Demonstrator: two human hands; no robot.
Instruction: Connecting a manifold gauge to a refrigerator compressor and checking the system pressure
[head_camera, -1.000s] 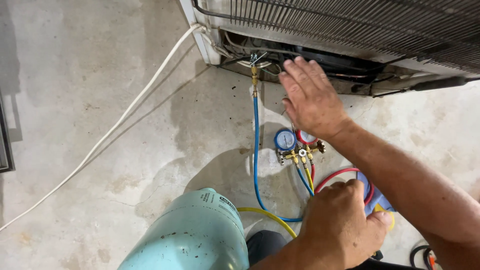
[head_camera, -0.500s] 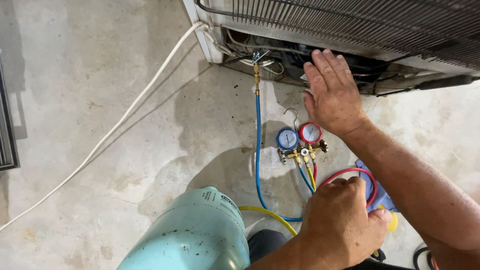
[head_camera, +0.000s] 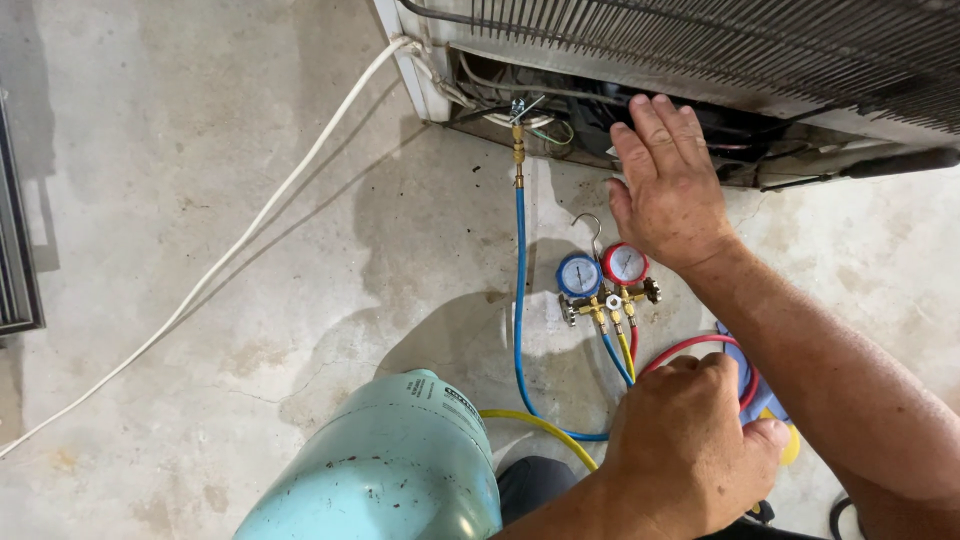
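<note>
My right hand (head_camera: 670, 185) lies flat with fingers spread against the dark open compartment (head_camera: 700, 130) at the bottom of a fridge back, holding nothing. Just below it on the concrete floor sits a manifold gauge set (head_camera: 603, 275) with a blue dial and a red dial and brass valves. A blue hose (head_camera: 519, 300) runs from it up to a brass fitting (head_camera: 517, 150) at the compartment. My left hand (head_camera: 690, 450) is curled into a fist over the red hose (head_camera: 690, 347) and yellow hose (head_camera: 540, 425); what it grips is hidden.
A pale green gas cylinder (head_camera: 390, 470) lies at the bottom middle. A white cable (head_camera: 250, 245) crosses the floor from the fridge corner to the lower left. A black wire condenser grille (head_camera: 750, 35) covers the fridge back. A dark grate (head_camera: 15, 260) borders the left edge.
My right hand has slid to the right along the compartment, uncovering the two gauge dials. My left hand has stayed curled in place.
</note>
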